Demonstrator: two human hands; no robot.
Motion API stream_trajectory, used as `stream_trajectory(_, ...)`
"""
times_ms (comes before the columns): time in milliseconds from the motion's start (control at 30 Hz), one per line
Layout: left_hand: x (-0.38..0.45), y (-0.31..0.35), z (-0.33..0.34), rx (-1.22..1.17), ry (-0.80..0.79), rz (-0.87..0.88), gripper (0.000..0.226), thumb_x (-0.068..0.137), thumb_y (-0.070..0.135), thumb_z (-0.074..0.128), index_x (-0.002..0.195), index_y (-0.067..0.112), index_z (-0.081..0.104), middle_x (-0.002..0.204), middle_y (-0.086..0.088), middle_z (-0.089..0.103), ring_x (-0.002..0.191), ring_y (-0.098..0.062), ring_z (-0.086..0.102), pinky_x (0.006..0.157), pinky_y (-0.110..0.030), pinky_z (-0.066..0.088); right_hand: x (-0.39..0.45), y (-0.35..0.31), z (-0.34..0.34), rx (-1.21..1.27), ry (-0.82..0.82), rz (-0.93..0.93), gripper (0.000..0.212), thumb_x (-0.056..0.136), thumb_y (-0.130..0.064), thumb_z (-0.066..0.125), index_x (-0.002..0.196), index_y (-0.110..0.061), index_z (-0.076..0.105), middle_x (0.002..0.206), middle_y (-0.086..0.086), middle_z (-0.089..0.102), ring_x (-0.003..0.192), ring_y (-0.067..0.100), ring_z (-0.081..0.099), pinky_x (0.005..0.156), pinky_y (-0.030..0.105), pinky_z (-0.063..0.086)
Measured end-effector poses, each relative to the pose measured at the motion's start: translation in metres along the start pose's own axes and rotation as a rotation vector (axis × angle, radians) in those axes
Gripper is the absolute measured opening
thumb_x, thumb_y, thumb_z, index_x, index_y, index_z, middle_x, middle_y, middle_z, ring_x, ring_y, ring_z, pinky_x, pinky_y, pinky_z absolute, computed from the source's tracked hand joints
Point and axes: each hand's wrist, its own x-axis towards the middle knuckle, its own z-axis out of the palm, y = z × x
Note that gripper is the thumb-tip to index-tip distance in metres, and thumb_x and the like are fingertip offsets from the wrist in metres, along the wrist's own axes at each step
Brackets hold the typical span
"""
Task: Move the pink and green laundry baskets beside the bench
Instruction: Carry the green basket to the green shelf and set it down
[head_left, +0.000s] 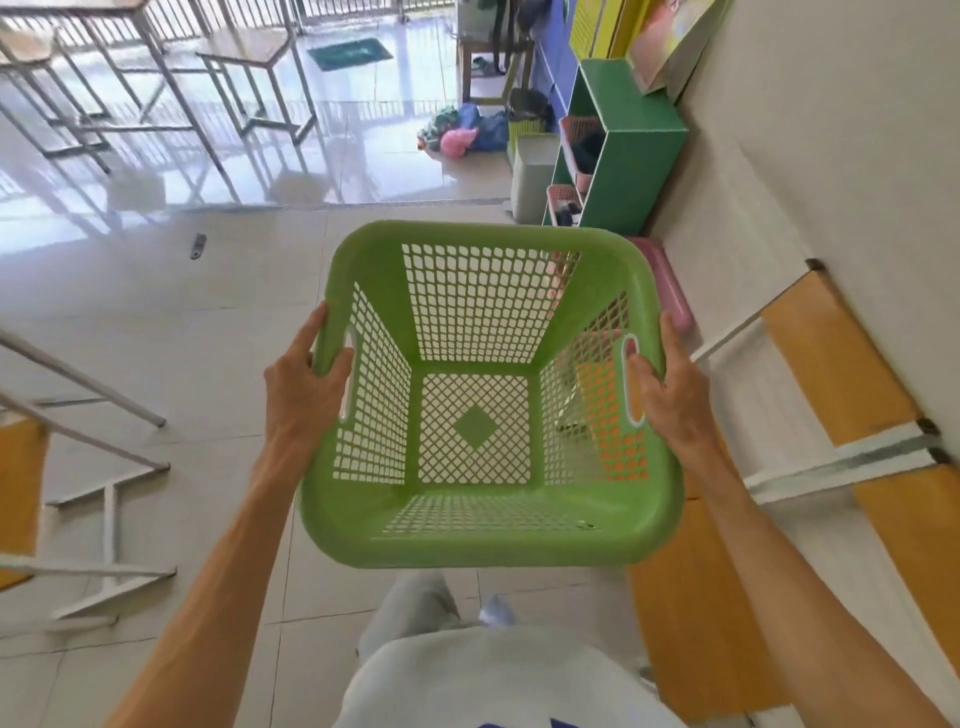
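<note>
Pale floor tiles (156, 338) fill the room, with a glossier stretch of floor farther off where metal-framed desks (244, 57) stand in front of a railing. Seen from above, a person in light clothing holds a green laundry basket (488, 395) in front of their body, lifted clear of the floor. It is empty, with a lattice base and perforated walls through which the floor shows.

Left hand (304, 384) grips the basket's left rim at the handle slot, thumb over the inside of the rim and fingers wrapped around the outside. Right hand (672, 387) grips the right rim the same way, thumb beside the right handle slot and fingers curled under the outer edge. Both forearms are bare.

To the right, a bench (852, 415) with orange-brown boards on a pale metal frame runs along a cream wall. A pink laundry basket (670, 291) is partly visible just beyond the green basket's far right corner, near the end of the bench; most of it is hidden. Past it stands a green shelf unit (634, 150) holding small pink bins (571, 135), with a grey bin (532, 176) on its left side. A heap of coloured cloth (462, 132) lies on the glossy floor farther back.
</note>
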Motion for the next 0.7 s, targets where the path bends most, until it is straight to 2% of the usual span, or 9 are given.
stream_trajectory(67, 0.049, 0.002, 0.013, -0.003, 0.002, 0.015, 0.062, 0.098, 0.018, 0.062, 0.154, 0.026, 0.037, 0.116, -0.009, 0.069, 0.062, 0.001, 0.066, 0.051, -0.009, 0.053, 0.049, -0.01, 0.011, 0.006, 0.008, -0.001, 0.065, 0.101, -0.033, 0.05, 0.157, -0.021, 0.02, 0.106, 0.018, 0.068, 0.072, 0.027, 0.067, 0.063, 0.029, 0.055)
stream_trajectory(133, 0.101, 0.001, 0.028, 0.005, 0.007, 0.028, 0.061, 0.098, 0.019, 0.061, 0.154, 0.027, 0.037, 0.114, -0.007, 0.069, 0.065, -0.001, 0.065, 0.053, -0.01, 0.054, 0.094, -0.021, 0.023, 0.03, 0.047, -0.037, 0.064, 0.1, -0.029, 0.052, 0.157, -0.019, 0.023, 0.109, 0.01, 0.064, 0.078, 0.026, 0.067, 0.072, 0.032, 0.058)
stream_trajectory(200, 0.154, 0.001, 0.044, 0.031, -0.009, 0.041, 0.061, 0.098, 0.021, 0.062, 0.154, 0.027, 0.038, 0.109, -0.006, 0.07, 0.061, 0.005, 0.063, 0.055, -0.008, 0.053, 0.14, -0.027, 0.038, 0.035, 0.075, -0.042, 0.064, 0.1, -0.025, 0.053, 0.157, -0.019, 0.024, 0.114, -0.005, 0.055, 0.08, 0.014, 0.063, 0.078, 0.018, 0.053)
stream_trajectory(267, 0.207, 0.001, 0.059, 0.041, -0.034, 0.051, 0.061, 0.098, 0.022, 0.062, 0.154, 0.028, 0.039, 0.102, -0.002, 0.068, 0.052, 0.007, 0.063, 0.053, -0.004, 0.05, 0.178, -0.034, 0.053, 0.056, 0.087, 0.007, 0.065, 0.1, -0.025, 0.051, 0.157, -0.021, 0.021, 0.116, -0.01, 0.049, 0.077, 0.01, 0.064, 0.075, 0.008, 0.051)
stream_trajectory(367, 0.29, 0.008, 0.082, 0.017, -0.121, 0.077, 0.061, 0.099, 0.022, 0.061, 0.155, 0.029, 0.037, 0.103, 0.002, 0.066, 0.058, 0.012, 0.065, 0.053, -0.006, 0.051, 0.234, -0.045, 0.072, 0.074, 0.126, 0.061, 0.063, 0.101, -0.022, 0.052, 0.157, -0.018, 0.023, 0.108, 0.002, 0.058, 0.078, 0.019, 0.066, 0.066, 0.007, 0.051)
stream_trajectory(467, 0.368, 0.018, 0.102, 0.019, -0.199, 0.111, 0.063, 0.099, 0.024, 0.061, 0.155, 0.031, 0.035, 0.101, 0.002, 0.068, 0.056, -0.003, 0.07, 0.05, -0.012, 0.054, 0.289, -0.051, 0.087, 0.089, 0.178, 0.13, 0.063, 0.1, -0.022, 0.053, 0.156, -0.017, 0.025, 0.112, 0.013, 0.065, 0.08, 0.027, 0.069, 0.067, 0.009, 0.05)
stream_trajectory(567, 0.441, 0.036, 0.132, 0.047, -0.284, 0.144, 0.063, 0.098, 0.024, 0.062, 0.155, 0.033, 0.035, 0.101, 0.002, 0.068, 0.059, -0.01, 0.07, 0.048, -0.013, 0.054, 0.326, -0.048, 0.097, 0.176, 0.209, 0.203, 0.064, 0.1, -0.03, 0.051, 0.157, -0.031, 0.021, 0.096, -0.001, 0.065, 0.061, 0.017, 0.071, 0.055, 0.028, 0.061)
stream_trajectory(633, 0.481, 0.052, 0.161, 0.057, -0.338, 0.203, 0.063, 0.098, 0.023, 0.062, 0.154, 0.034, 0.036, 0.105, 0.004, 0.066, 0.062, -0.007, 0.069, 0.052, -0.015, 0.056, 0.343, -0.037, 0.1, 0.212, 0.27, 0.275, 0.064, 0.1, -0.029, 0.05, 0.156, -0.038, 0.019, 0.096, -0.001, 0.064, 0.057, 0.012, 0.07, 0.044, 0.027, 0.057)
stream_trajectory(700, 0.513, 0.073, 0.198, 0.058, -0.403, 0.263, 0.063, 0.098, 0.021, 0.063, 0.154, 0.032, 0.037, 0.11, 0.006, 0.062, 0.065, 0.0, 0.066, 0.063, -0.027, 0.059, 0.357, -0.023, 0.1, 0.189, 0.347, 0.354, 0.063, 0.1, -0.033, 0.05, 0.155, -0.039, 0.019, 0.107, 0.011, 0.064, 0.058, 0.003, 0.068, 0.04, 0.019, 0.052)
